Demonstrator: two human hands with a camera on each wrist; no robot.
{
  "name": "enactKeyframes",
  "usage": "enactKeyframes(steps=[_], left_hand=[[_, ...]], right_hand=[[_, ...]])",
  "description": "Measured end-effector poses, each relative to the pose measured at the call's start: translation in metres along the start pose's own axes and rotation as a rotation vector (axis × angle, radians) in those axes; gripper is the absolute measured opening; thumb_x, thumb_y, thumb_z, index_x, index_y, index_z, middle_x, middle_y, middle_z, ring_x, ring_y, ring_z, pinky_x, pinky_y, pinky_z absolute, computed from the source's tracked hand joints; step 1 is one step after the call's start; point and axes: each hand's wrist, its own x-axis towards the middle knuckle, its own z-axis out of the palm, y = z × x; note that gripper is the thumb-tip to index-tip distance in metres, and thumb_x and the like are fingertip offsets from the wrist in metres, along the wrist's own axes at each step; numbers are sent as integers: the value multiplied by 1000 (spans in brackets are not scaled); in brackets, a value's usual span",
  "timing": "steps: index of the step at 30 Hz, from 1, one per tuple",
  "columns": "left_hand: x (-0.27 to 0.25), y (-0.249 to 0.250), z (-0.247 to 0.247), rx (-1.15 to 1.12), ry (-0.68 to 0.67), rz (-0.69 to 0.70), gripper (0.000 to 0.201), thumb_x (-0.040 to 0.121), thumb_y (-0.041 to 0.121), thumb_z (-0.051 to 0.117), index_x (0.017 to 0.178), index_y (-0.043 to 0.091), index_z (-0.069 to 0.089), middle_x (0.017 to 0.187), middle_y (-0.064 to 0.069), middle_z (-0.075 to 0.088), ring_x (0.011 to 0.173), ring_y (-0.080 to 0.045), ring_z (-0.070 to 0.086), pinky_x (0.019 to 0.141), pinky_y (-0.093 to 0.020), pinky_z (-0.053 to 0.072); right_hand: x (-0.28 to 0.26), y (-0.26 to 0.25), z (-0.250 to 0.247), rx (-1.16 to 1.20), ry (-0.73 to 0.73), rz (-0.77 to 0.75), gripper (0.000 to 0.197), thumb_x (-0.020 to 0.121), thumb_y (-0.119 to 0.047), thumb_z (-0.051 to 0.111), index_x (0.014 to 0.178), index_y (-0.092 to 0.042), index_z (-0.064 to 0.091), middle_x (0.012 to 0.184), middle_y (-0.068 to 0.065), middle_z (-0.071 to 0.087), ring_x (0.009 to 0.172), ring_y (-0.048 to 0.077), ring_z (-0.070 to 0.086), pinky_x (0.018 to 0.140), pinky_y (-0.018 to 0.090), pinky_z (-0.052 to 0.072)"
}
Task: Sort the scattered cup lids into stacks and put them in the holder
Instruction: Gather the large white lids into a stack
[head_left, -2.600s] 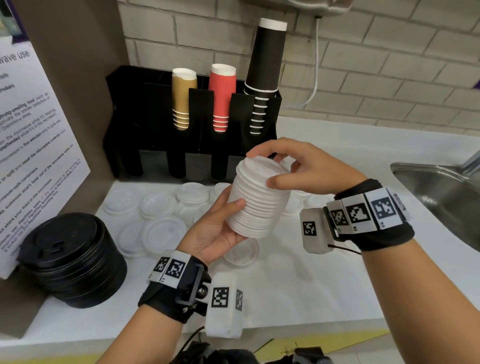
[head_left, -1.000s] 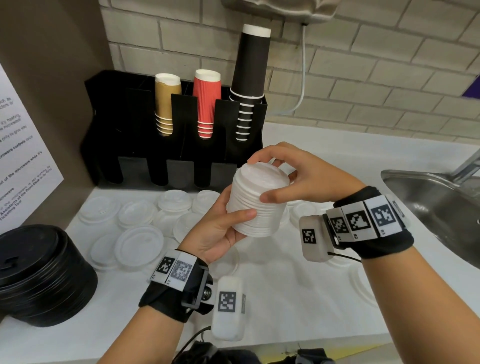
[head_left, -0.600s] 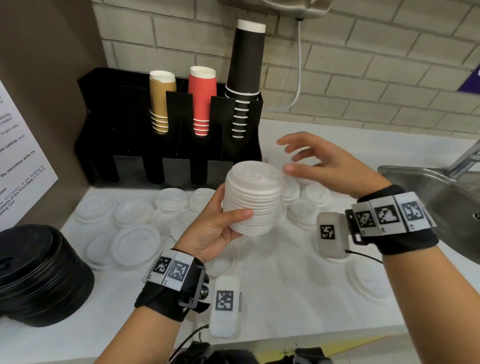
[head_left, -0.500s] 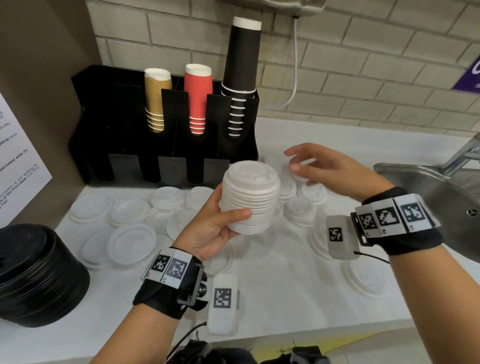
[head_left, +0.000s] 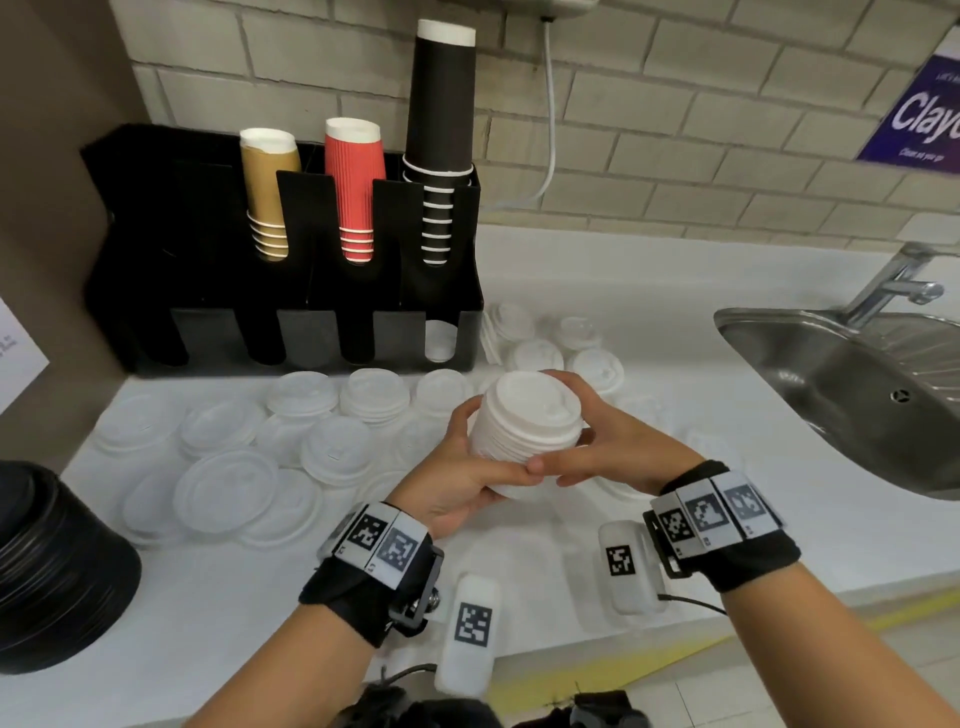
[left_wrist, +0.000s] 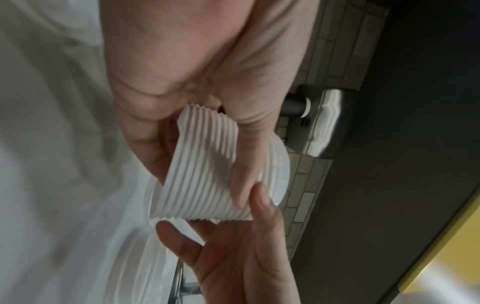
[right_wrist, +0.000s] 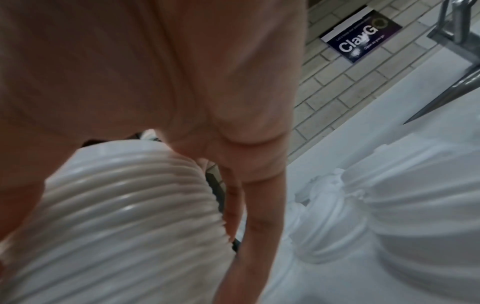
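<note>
Two-handed hold on a stack of white lids (head_left: 524, 436), raised above the middle of the counter (head_left: 649, 291). The left hand (head_left: 457, 483) wraps the stack's left side and base, thumb across the front; the right hand (head_left: 608, 452) curls round the right side, its fingertips meeting the left thumb, evidently to keep the nested lids aligned. Loose lids (head_left: 371, 397) lie along the counter's rear edge before the black holder (head_left: 291, 338), whose rightmost lower slot shows something white. A black lid stack (head_left: 52, 566) sits at the counter's left edge
</note>
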Motion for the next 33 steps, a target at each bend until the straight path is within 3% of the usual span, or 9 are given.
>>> enactKeyframes(steps=[7, 11, 15, 19, 22, 24, 28, 31, 33], left_hand=[[5, -14, 14, 333, 82, -102, 90, 63, 16, 88, 133, 12, 32, 129, 0, 48, 116, -12, 52, 77, -26, 54], [3, -9, 14, 469, 72, -73, 112, 37, 37, 80, 138, 9, 41, 136, -10, 52, 129, -23, 46, 107, -41, 44], [0, 1, 10, 466, 87, -120, 75, 64, 13, 65, 137, 9, 47, 137, -9, 54, 129, -25, 48, 110, -42, 40], [-3, 12, 2, 222, 157, -178, 55, 84, -4, 45, 137, 13, 45, 137, -4, 51, 128, -23, 46, 104, -37, 35], [-9, 21, -1, 1, 156, -167, 21, 91, 14, 50, 104, 26, 60, 105, 4, 58, 94, -13, 54, 73, -30, 43], [-10, 23, -2, 25, 138, -152, 24, 96, 26, 52, 117, 35, 57, 107, 12, 58, 95, -8, 54, 67, -31, 43], [-7, 18, 1, 189, 108, -93, 42, 97, 17, 55, 132, 39, 47, 117, 9, 59, 99, -5, 56, 68, -29, 46], [-7, 14, 0, 265, 105, -54, 47, 94, 12, 59, 129, 41, 47, 120, 8, 55, 102, -6, 55, 72, -28, 48], [-7, 16, -1, 287, 111, -37, 52, 91, 14, 64, 130, 43, 46, 127, 6, 52, 112, -11, 53, 81, -33, 48]], right_hand=[[-2, 20, 3, -51, 39, 69, 86, 67, -28, 83, 133, -48, 31, 126, -11, 54, 110, 20, 59, 80, 35, 58], [0, 23, 6, -63, 38, 79, 87, 65, -31, 82, 133, -48, 31, 126, -10, 53, 109, 20, 59, 79, 34, 58], [2, 27, 7, -113, 43, 49, 86, 71, -18, 83, 134, -44, 30, 124, -9, 53, 105, 19, 60, 82, 39, 58], [2, 28, 5, -191, 64, 46, 103, 66, -27, 87, 139, -48, 18, 118, -15, 45, 101, 6, 57, 74, 13, 50], [0, 28, 7, -164, 88, -14, 93, 70, -33, 83, 135, -53, 20, 117, -25, 42, 105, -5, 51, 71, 2, 45], [-1, 28, 11, -183, 102, -63, 82, 75, -31, 80, 131, -52, 24, 122, -26, 44, 110, -3, 50, 79, 6, 46], [-3, 30, 17, -257, 118, -108, 83, 76, -23, 80, 139, -35, 26, 135, -11, 43, 121, 8, 48, 98, 23, 46], [-11, 26, 0, -230, 118, -72, 92, 71, -25, 84, 139, -40, 23, 126, -10, 47, 116, 6, 49, 92, 19, 47], [-18, 22, -25, -154, 258, -39, 81, 73, -25, 81, 136, -40, 32, 120, -5, 50, 109, 10, 54, 83, 17, 49]])
